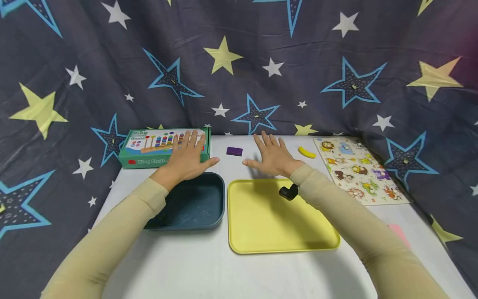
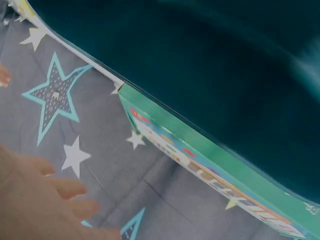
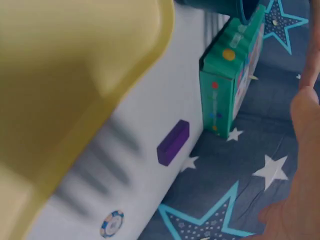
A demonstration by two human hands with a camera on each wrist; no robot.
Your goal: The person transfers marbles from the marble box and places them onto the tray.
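My left hand [image 1: 188,160] is held with straight, spread fingers above the dark teal tub [image 1: 201,203] and in front of the green ring game box [image 1: 164,162]. Above the far edge of the yellow tray [image 1: 284,224] is my right hand [image 1: 272,158], its fingers likewise spread. Neither hand holds anything. Between them, farther back, lies a purple block [image 1: 234,151]. A yellow curved piece [image 1: 306,152] lies right of the right hand. The right wrist view also has a round patterned chip [image 3: 112,223] on the table.
An animal puzzle board [image 1: 358,170] lies at the back right. A pink item [image 1: 399,234] is partly hidden by the right sleeve. Next to the right wrist is a small black object [image 1: 288,192]. A dark star-patterned cloth [image 1: 239,50] hangs behind the white table [image 1: 209,270].
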